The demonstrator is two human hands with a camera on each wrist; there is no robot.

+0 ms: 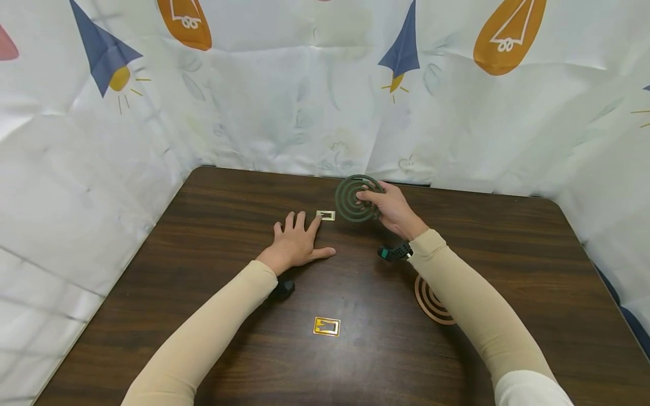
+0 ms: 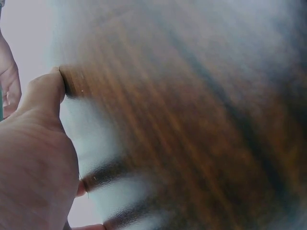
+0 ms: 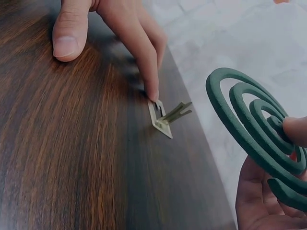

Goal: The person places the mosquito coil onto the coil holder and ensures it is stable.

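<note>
A green mosquito coil is held up by my right hand, which pinches it near its centre, thumb on the near face. Just left of it, a small metal coil stand lies flat at the far part of the table. In the right wrist view the forked prong of this coil stand is bent upward from its frame. My left hand is spread palm down, its index fingertip pressing one end of the stand. The left wrist view shows the left hand low over the wood, with the stand out of sight.
A brown mosquito coil lies on the dark wooden table, partly hidden beneath my right forearm. Nearer me is a second, gold-coloured coil stand, lying flat. A printed white curtain hangs behind the table's far edge.
</note>
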